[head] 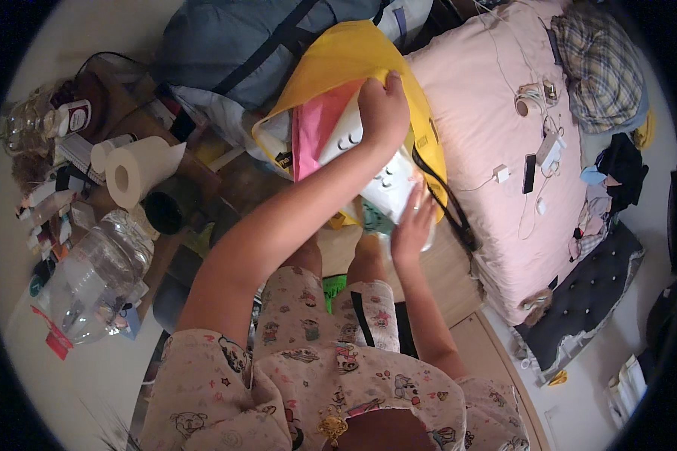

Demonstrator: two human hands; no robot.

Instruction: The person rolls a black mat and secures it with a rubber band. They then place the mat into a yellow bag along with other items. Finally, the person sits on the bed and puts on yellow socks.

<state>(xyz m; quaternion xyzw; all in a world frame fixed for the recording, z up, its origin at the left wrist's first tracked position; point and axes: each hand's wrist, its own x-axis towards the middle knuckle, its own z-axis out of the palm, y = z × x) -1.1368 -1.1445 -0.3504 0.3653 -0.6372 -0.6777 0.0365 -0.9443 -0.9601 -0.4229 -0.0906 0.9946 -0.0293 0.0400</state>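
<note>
A large yellow bag (350,48) stands with its mouth towards me, bearing printed writing. My left hand (385,110) reaches across and is curled around the bag's upper rim. Inside the mouth, a pink package (307,135) lies against a white plastic packet (392,189) printed with simple drawn faces. My right hand (414,225), with a ring on one finger, holds the lower right end of this packet, its thumb hidden. Just below, a green printed part (375,219) shows by the packet. The bag's dark strap (451,208) hangs down on the right.
A grey-blue storage bag (220,51) lies behind. On the right, a bed with a pink cover (474,101) carries a power strip (552,152), cables and a dark phone-like device (528,173). At left are a toilet paper roll (141,169), a dark green cup (169,208) and a big clear plastic bottle (96,282).
</note>
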